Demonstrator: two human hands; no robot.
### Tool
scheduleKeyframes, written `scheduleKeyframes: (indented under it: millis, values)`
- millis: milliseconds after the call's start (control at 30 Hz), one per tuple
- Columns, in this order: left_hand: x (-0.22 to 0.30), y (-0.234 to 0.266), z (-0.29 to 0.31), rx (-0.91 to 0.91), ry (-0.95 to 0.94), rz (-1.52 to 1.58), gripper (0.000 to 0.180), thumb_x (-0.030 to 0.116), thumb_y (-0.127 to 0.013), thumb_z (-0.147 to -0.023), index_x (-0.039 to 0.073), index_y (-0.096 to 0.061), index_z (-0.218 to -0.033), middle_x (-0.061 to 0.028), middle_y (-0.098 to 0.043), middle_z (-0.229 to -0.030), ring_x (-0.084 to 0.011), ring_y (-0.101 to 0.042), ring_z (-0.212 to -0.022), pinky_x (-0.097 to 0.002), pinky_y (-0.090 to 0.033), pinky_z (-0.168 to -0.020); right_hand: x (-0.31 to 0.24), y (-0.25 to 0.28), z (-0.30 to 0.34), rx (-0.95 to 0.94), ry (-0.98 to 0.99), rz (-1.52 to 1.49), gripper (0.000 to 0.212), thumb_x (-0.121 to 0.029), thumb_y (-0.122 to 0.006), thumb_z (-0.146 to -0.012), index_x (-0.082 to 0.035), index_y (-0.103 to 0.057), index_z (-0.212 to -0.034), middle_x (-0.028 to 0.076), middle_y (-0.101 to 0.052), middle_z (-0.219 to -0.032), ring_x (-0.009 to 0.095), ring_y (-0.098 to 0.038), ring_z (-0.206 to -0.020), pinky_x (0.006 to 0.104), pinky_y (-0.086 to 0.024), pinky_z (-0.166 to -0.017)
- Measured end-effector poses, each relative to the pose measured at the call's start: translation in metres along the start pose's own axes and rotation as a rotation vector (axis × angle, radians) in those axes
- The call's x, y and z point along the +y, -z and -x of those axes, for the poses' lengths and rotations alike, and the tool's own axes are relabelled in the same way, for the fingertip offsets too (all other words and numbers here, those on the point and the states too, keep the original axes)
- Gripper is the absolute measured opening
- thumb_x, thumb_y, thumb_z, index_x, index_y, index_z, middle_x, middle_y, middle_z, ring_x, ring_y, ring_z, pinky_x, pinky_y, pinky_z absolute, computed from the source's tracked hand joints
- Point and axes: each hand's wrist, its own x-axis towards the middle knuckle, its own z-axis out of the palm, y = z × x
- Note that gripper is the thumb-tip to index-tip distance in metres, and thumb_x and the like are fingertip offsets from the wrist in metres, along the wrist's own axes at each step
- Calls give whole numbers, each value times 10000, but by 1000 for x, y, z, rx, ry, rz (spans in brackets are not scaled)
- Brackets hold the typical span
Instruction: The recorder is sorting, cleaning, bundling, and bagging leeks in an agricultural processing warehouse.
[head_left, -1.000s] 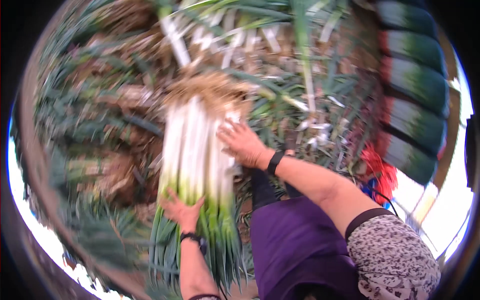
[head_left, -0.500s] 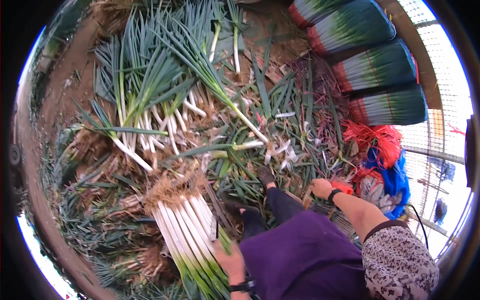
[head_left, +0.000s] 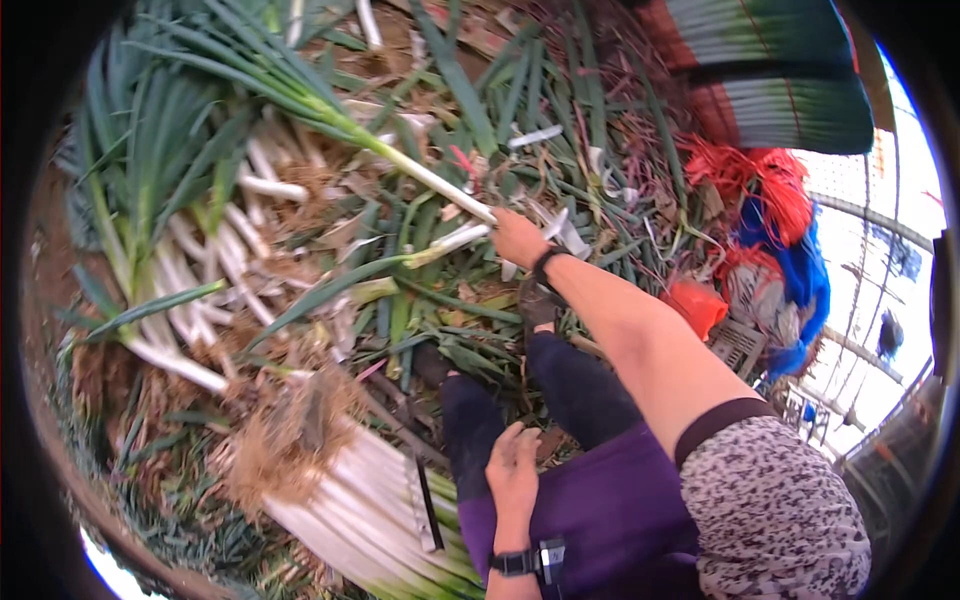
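Observation:
At centre, my right hand (head_left: pixel 520 238) is closed around the root end of a long green onion (head_left: pixel 400 160), whose white stem and dark leaves stretch to the upper left. A second pale stalk (head_left: pixel 450 240) lies just under that hand. My left hand (head_left: pixel 513 470) hangs over my lap with loosely bent fingers, holding nothing. Beside it, a row of thick green onions (head_left: pixel 340 500) lies with white stems together and brown, hairy roots (head_left: pixel 280 450) toward the far left. A narrow dark-edged bar (head_left: pixel 428 505) stands against the row's right side.
A loose pile of green onions (head_left: pixel 150 200) covers the upper left. Cut leaves and peelings (head_left: pixel 480 330) litter the ground around my feet. Tied bundles (head_left: pixel 780 110) are stacked at upper right, above red string (head_left: pixel 770 190) and a blue bag (head_left: pixel 800 270).
My right hand has reached forward and left from beside my knee and taken hold of the green onion. My left hand has left the row and moved to my lap. The view has shifted.

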Motion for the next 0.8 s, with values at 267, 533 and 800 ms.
scheduleKeyframes:
  millis: [267,533,800]
  values:
    - [18,10,-15,-30,125,53,378,269,-552,-955,-35,-524,-1176,-138,-666,-965,-142,-620,-798,-238,-469,-722,-5,-51,-9,14,-239,57,155,-149,-627,-770,-26,-666,-855,193,-665,-859,347,-661,-843,438,-542,-736]
    - [10,7,-25,-36,216,51,402,347,-547,-949,-12,-530,-1129,-144,-660,-910,-175,-620,-750,-267,-479,-681,-126,-37,0,191,323,-658,372,-286,-626,-824,-12,-596,-1073,208,-590,-1046,373,-557,-998,420,-442,-876]
    - [13,7,-27,40,243,99,398,384,-531,-949,8,-564,-1077,-142,-661,-895,-205,-620,-758,-302,-482,-683,167,32,96,336,-514,-190,241,-232,-588,-775,-6,-671,-788,229,-649,-801,413,-632,-788,468,-511,-716]
